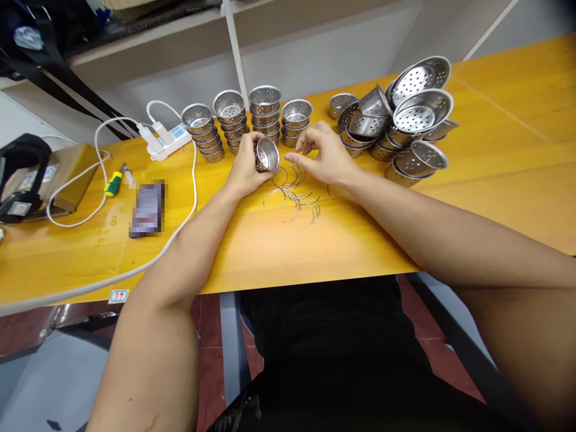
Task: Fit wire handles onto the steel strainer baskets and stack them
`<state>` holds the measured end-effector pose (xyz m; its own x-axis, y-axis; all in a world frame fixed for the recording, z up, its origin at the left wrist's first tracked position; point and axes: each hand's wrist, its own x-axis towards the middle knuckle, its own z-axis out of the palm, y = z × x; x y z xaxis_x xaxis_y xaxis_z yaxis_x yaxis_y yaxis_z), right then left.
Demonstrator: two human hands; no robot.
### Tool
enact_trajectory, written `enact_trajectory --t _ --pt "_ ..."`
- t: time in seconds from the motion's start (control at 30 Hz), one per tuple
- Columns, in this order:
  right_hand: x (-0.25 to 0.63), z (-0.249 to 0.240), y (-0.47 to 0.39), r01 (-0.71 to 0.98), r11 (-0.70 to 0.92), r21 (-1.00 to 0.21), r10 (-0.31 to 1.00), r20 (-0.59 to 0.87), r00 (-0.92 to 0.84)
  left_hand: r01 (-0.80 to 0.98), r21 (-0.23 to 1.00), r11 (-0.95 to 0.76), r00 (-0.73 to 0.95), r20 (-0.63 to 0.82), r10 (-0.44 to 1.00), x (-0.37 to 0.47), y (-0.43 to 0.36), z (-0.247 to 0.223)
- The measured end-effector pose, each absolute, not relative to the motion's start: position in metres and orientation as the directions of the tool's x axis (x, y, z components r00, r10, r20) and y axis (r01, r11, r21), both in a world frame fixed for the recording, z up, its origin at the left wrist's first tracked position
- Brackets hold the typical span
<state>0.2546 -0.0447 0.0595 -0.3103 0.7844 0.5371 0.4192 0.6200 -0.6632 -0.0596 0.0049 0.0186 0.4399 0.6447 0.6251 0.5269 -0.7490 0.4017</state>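
My left hand (245, 167) is wrapped around a small perforated metal cup (268, 155), which is tilted with its mouth toward the right. Just right of the cup, my right hand (324, 153) has its thumb and fingers drawn together in a pinch. Whatever lies between those fingertips is too small to make out. Below both hands, several thin curved metal wires (292, 195) lie in a loose pile on the yellow table (270, 252).
Stacks of perforated cups (229, 114) line the back. To the right sits a jumbled heap of cups (420, 114). On the left are a power strip (168, 143) with white cables, a phone (147, 209), a green-and-yellow screwdriver (113, 183) and a cardboard box (74, 180).
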Motion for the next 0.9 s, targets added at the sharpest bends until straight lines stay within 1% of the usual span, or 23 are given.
enact_trajectory --t 0.13,0.2,0.33,0.4,0.47,0.63,0.73,0.83,0.9 --pt "0.271 0.060 -0.041 0.445 0.679 -0.584 0.715 0.387 -0.582 0.516 0.451 -0.728 0.398 0.627 0.670 -0.063 0.010 0.014" --pt "0.272 0.062 -0.044 0.451 0.698 -0.556 0.691 0.360 -0.627 0.505 0.442 -0.741 0.423 0.621 0.659 -0.062 0.006 0.019" --pt "0.261 0.071 -0.056 0.457 0.695 -0.555 0.713 0.452 -0.536 0.497 0.422 -0.758 0.474 0.599 0.645 -0.054 -0.009 0.032" --pt "0.255 0.076 -0.060 0.444 0.705 -0.553 0.705 0.487 -0.515 0.478 0.442 -0.759 0.494 0.579 0.649 -0.048 -0.016 0.036" --pt "0.250 0.082 -0.063 0.453 0.722 -0.523 0.690 0.493 -0.530 0.437 0.478 -0.762 0.512 0.564 0.648 -0.043 -0.021 0.036" --pt "0.246 0.094 -0.068 0.563 0.717 -0.412 0.697 0.441 -0.565 0.344 0.575 -0.742 0.541 0.524 0.657 -0.034 -0.027 0.031" --pt "0.248 0.106 -0.068 0.609 0.709 -0.357 0.705 0.387 -0.594 0.310 0.607 -0.732 0.561 0.505 0.656 -0.032 -0.024 0.027" --pt "0.255 0.134 -0.060 0.652 0.703 -0.284 0.706 0.389 -0.592 0.308 0.606 -0.734 0.553 0.513 0.656 -0.035 -0.018 0.021" --pt "0.261 0.160 -0.050 0.720 0.670 -0.181 0.715 0.421 -0.559 0.328 0.597 -0.732 0.547 0.512 0.663 -0.039 -0.014 0.019"
